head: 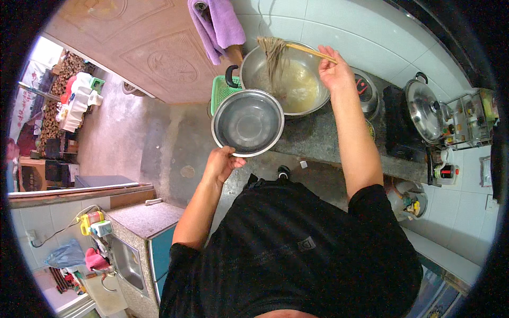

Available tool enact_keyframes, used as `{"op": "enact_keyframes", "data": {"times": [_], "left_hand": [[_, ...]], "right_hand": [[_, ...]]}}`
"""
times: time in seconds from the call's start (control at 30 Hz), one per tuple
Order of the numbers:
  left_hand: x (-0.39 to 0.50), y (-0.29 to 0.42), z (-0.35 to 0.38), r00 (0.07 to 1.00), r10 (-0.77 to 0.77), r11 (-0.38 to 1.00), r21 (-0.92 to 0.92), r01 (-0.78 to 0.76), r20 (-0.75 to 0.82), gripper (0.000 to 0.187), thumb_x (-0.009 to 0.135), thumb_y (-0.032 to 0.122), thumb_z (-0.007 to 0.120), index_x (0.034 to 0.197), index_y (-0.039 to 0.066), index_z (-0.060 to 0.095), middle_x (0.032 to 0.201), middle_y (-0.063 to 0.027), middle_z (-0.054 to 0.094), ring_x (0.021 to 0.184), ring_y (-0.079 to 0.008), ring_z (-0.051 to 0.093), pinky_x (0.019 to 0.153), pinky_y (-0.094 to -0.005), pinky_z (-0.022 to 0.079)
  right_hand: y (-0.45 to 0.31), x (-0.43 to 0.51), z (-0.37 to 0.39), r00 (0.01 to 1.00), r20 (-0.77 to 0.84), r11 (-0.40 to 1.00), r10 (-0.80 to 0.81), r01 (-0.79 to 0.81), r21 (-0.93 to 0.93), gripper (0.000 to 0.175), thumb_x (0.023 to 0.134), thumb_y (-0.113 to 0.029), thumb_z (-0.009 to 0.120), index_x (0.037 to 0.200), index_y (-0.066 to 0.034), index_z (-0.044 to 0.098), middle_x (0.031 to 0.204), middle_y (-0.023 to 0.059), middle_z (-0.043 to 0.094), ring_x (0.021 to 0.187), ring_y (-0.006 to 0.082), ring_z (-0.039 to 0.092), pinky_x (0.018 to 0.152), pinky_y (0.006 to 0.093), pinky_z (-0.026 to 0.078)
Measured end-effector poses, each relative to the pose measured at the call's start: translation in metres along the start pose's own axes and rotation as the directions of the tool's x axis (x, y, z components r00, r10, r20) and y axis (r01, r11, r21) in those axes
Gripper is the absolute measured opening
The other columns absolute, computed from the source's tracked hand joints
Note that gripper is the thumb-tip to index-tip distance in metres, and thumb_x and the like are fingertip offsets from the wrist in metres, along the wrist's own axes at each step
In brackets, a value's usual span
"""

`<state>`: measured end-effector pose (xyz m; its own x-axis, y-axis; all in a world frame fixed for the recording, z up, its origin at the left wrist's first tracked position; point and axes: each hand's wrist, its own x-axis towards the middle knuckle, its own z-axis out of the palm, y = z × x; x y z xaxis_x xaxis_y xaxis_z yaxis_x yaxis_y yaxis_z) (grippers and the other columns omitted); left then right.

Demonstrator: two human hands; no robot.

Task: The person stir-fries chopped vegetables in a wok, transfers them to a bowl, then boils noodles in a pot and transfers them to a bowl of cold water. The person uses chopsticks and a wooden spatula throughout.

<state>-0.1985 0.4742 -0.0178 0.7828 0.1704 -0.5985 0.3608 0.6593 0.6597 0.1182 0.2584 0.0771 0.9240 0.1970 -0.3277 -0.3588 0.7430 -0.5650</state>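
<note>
My left hand grips the near rim of a metal basin that looks to have clear water in it. Wooden chopsticks are held in my right hand. From their tips hangs a clump of grey-brown noodles, its lower strands trailing down inside a large two-handled steel pot. Cloudy yellowish liquid fills the bottom of the pot. The basin overlaps the pot's near left edge in view; whether the two touch I cannot tell.
A green plastic basket sits left of the pot, below a purple towel. Along the dark counter are a lidded pot, a steel lid and a spice rack. Behind my left side is a sink.
</note>
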Motion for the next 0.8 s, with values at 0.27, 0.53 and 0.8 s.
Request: {"op": "enact_keyframes", "data": {"times": [0.27,0.53,0.8], "left_hand": [[0.003,0.003,-0.003,0.999,-0.018,0.999,0.027,0.017,0.026,0.026,0.087,0.006,0.04,0.094,-0.016,0.053,0.081,-0.0233,0.063,0.062,-0.026,0.063,0.054,-0.0317,0.054],[-0.004,0.008,0.003,1.0,0.009,0.998,0.058,-0.009,0.003,0.027,0.087,0.006,0.041,0.098,-0.017,0.05,0.084,-0.0243,0.063,0.062,-0.0276,0.064,0.054,-0.032,0.055],[-0.004,0.011,0.006,1.0,0.008,0.997,0.071,-0.009,0.005,0.026,0.086,0.004,0.04,0.098,-0.017,0.05,0.082,-0.0242,0.063,0.062,-0.0279,0.064,0.053,-0.0322,0.055]], "right_hand": [[-0.02,-0.048,0.047,0.986,0.142,0.996,-0.084,0.086,-0.012,0.032,0.099,-0.017,0.041,0.123,0.0034,0.043,0.12,0.0208,0.056,0.066,0.0147,0.049,0.057,0.0222,0.045],[-0.014,-0.088,0.067,0.942,0.334,0.999,-0.032,0.022,0.032,0.031,0.098,-0.021,0.044,0.117,0.0019,0.05,0.116,0.0234,0.058,0.068,0.0153,0.05,0.059,0.0231,0.045],[0.052,-0.088,0.005,0.986,0.112,0.964,0.123,-0.092,-0.251,0.031,0.096,-0.024,0.047,0.115,-0.0002,0.053,0.112,0.022,0.061,0.067,0.0108,0.052,0.056,0.019,0.044]]}}
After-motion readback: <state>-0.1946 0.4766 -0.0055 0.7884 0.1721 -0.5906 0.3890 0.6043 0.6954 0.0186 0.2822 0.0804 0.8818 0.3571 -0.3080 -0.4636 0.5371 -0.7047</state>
